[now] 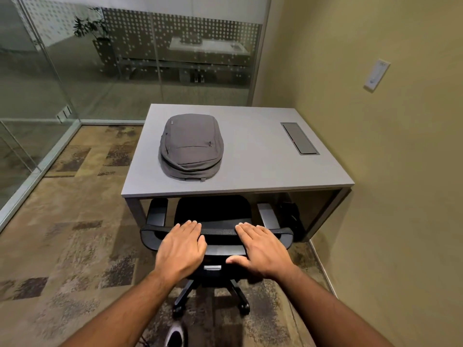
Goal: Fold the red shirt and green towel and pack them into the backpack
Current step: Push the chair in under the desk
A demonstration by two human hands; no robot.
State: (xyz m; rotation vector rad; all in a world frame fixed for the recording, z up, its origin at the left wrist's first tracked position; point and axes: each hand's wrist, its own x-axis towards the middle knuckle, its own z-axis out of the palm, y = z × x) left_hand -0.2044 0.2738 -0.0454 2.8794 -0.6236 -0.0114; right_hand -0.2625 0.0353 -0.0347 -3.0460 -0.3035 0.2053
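You are resting your left hand (181,249) and right hand (260,249) flat, fingers straight, on the top edge of the black mesh office chair (218,232). The grey fabric backpack (191,146) is lying zipped on the grey rectangular desk (253,169), well beyond your hands.

backpack (191,146) on desk (250,169), left of centre | cable hatch (299,138) near desk's right edge | chair (215,234) tucked under desk's near edge | left hand (181,249), right hand (260,249) on chair's backrest top
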